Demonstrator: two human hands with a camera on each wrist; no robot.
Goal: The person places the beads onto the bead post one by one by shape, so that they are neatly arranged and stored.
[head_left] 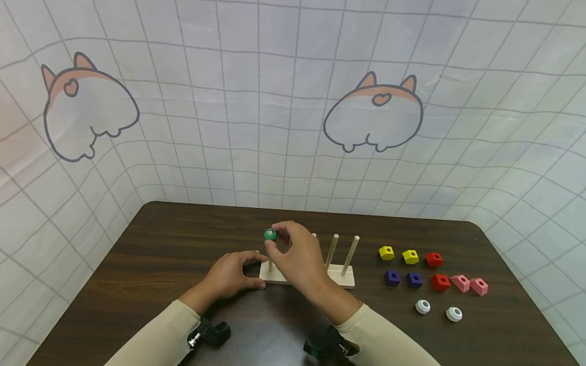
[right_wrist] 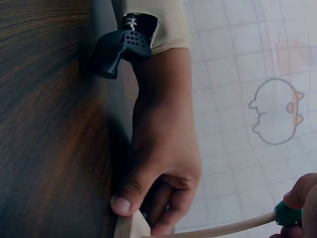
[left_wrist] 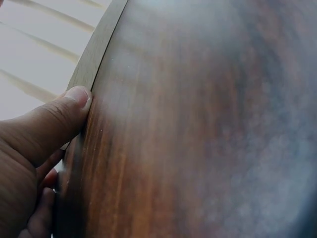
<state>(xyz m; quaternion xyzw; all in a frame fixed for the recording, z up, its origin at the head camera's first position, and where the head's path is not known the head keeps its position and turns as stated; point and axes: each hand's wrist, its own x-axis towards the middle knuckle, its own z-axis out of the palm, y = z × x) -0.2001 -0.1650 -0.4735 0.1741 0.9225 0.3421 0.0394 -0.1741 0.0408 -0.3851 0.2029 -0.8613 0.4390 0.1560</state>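
Observation:
My right hand (head_left: 299, 259) pinches a small green bead (head_left: 270, 234) between thumb and fingertips at the top of the leftmost peg. That peg's tip shows in the bead's hole. The peg belongs to a pale wooden stand (head_left: 342, 277) with several upright pegs, partly hidden behind the right hand. My left hand (head_left: 229, 274) grips the stand's left end, thumb at the near side and fingers at the far side. In the right wrist view, the green bead (right_wrist: 285, 215) sits at the end of the peg (right_wrist: 213, 231), and the left hand (right_wrist: 166, 153) holds the base.
Right of the stand lie two yellow blocks (head_left: 386, 253), two dark blue blocks (head_left: 391, 278), two red blocks (head_left: 441, 282), two pink blocks (head_left: 479, 286) and two white beads (head_left: 454, 314). The dark wooden table (head_left: 151, 264) ends at a white gridded curtain (head_left: 238, 152).

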